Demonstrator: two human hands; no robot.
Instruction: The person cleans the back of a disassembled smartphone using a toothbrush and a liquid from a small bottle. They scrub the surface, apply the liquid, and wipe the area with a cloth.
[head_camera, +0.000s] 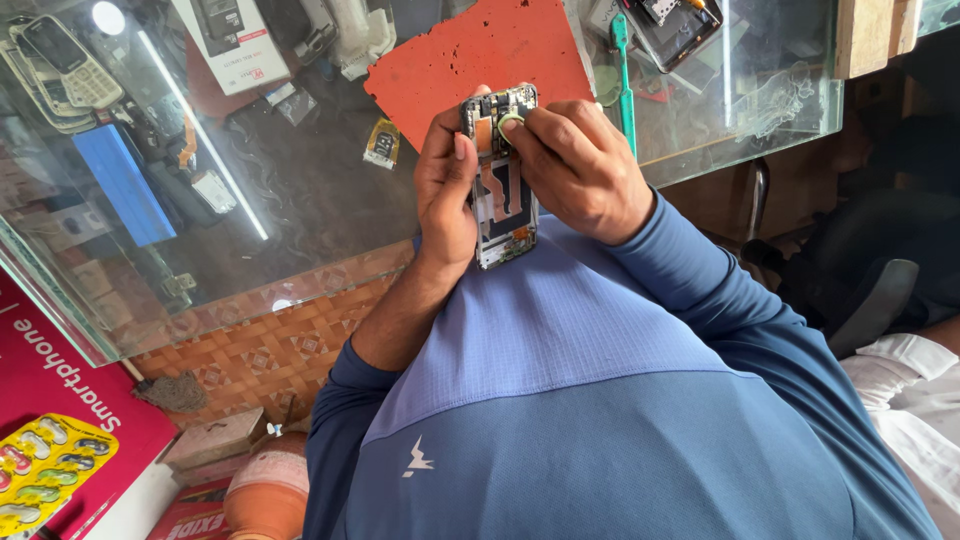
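Observation:
I hold an opened phone upright in front of my chest, its back cover off and the inner boards and a copper-coloured flex showing. My left hand grips it along its left edge, thumb lying on the frame. My right hand covers the phone's upper right side, and its fingertips press a small greenish ring-shaped part against the top of the phone. Both sleeves are blue.
Behind the hands a red mat lies on a glass counter, beside a teal-handled tool, a small loose part, old keypad phones, a blue box and another opened device. A white-sleeved person sits at right.

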